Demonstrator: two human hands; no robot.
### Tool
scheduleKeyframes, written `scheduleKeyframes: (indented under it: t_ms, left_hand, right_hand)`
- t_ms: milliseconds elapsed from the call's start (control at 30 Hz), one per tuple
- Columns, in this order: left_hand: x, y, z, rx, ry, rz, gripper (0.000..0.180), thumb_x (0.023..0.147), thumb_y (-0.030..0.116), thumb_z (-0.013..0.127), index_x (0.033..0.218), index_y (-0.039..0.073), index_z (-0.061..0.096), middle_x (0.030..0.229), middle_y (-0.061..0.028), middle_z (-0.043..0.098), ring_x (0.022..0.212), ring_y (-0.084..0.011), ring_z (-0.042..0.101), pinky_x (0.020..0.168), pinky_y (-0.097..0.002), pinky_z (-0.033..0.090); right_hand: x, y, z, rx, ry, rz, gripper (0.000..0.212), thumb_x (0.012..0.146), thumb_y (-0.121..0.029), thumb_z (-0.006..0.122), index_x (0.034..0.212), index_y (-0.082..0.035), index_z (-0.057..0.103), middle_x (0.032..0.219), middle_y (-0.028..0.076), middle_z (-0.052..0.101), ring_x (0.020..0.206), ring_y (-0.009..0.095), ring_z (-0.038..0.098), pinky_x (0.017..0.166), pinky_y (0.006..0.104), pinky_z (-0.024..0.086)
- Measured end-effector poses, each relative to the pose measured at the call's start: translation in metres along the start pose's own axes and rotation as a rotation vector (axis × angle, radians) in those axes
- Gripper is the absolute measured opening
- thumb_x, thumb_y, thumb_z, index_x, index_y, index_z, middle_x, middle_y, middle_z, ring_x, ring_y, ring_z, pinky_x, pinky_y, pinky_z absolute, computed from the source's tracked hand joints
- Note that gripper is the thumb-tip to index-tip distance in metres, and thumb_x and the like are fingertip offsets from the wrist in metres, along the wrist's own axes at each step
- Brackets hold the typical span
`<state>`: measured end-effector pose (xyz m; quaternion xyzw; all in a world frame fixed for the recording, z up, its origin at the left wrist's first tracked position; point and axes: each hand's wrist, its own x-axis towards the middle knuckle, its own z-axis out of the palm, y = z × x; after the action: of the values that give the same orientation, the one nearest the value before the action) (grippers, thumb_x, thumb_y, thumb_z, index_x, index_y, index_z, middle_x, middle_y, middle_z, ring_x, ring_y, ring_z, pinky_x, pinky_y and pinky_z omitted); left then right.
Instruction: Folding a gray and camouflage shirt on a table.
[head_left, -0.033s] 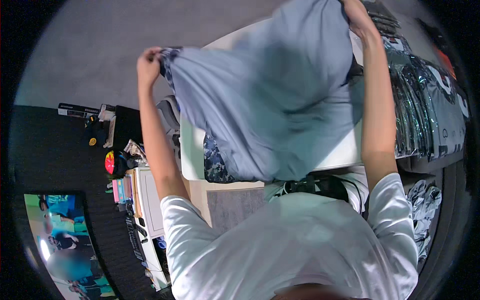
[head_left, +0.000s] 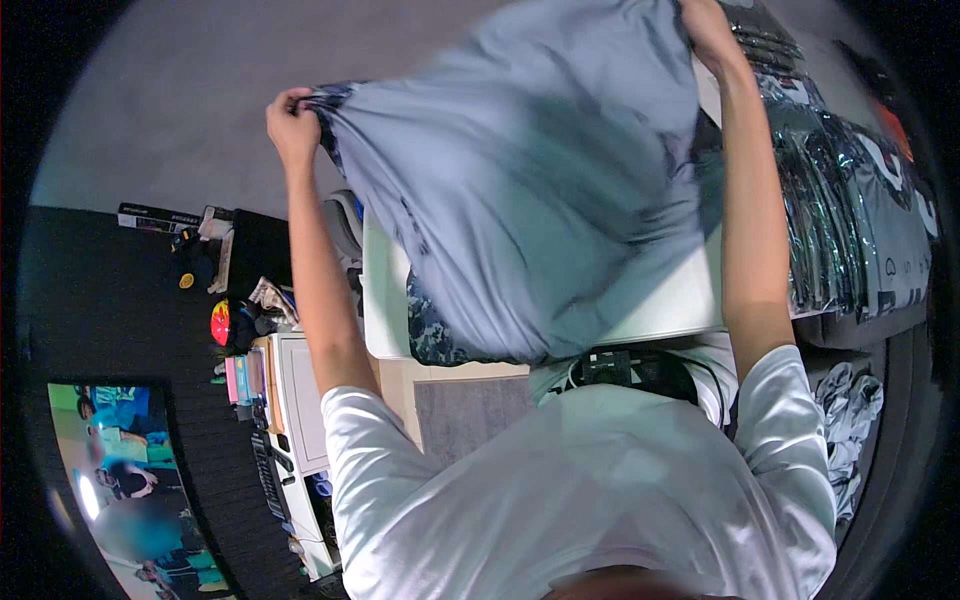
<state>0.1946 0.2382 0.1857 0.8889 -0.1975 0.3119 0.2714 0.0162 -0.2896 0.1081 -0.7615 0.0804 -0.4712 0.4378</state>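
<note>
A grey-blue shirt (head_left: pixel 520 190) with dark camouflage-patterned parts hangs spread between my hands above a white table. My left hand (head_left: pixel 294 125) pinches a camouflage-patterned corner of it at the upper left. At the top right, my right hand (head_left: pixel 708 38) grips the opposite edge; its fingertips are partly hidden by the cloth and the frame's edge. The shirt's lower end reaches down to the near edge of the table, where a camouflage patch (head_left: pixel 432 325) shows under the grey cloth. Part of the cloth is blurred by motion.
The white table (head_left: pixel 670 305) shows beside the shirt. Right of it are stacked garments in clear plastic bags (head_left: pixel 825 215), with loose grey cloth (head_left: pixel 848 430) lower down. To the left stand a white cabinet (head_left: pixel 300 400), a red and yellow rounded object (head_left: pixel 220 323) and a lit screen (head_left: pixel 140 480).
The shirt's upper edge has lifted and billowed out, stretching flatter between my hands. My left hand has shifted slightly left and up, my right hand slightly left.
</note>
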Motion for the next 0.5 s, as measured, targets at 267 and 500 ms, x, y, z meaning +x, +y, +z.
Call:
scheduleKeyframes:
  t_ms: [267,500]
  left_hand:
    - [-0.052,0.017,0.081,0.034,0.071,0.251,0.048,0.069,0.009,0.059,0.117,0.007,0.063,0.118,-0.0214,0.058,0.123,-0.0381,0.045,0.111,-0.0470,0.028]
    - [-0.137,-0.007,0.140,0.189,-0.652,-0.277,0.069,0.092,0.051,0.056,0.147,0.011,0.045,0.149,-0.0280,0.043,0.139,-0.0436,0.041,0.114,-0.0509,0.034]
  right_hand:
    - [-0.021,0.026,0.024,-0.293,-0.387,-0.071,0.064,0.090,-0.039,0.068,0.141,-0.004,0.051,0.127,0.019,0.065,0.116,0.031,0.063,0.102,0.0380,0.046]
    - [-0.030,-0.016,-0.003,-0.598,-0.922,0.208,0.059,0.089,-0.051,0.068,0.132,-0.010,0.061,0.123,0.021,0.066,0.112,0.032,0.064,0.093,0.0401,0.051]
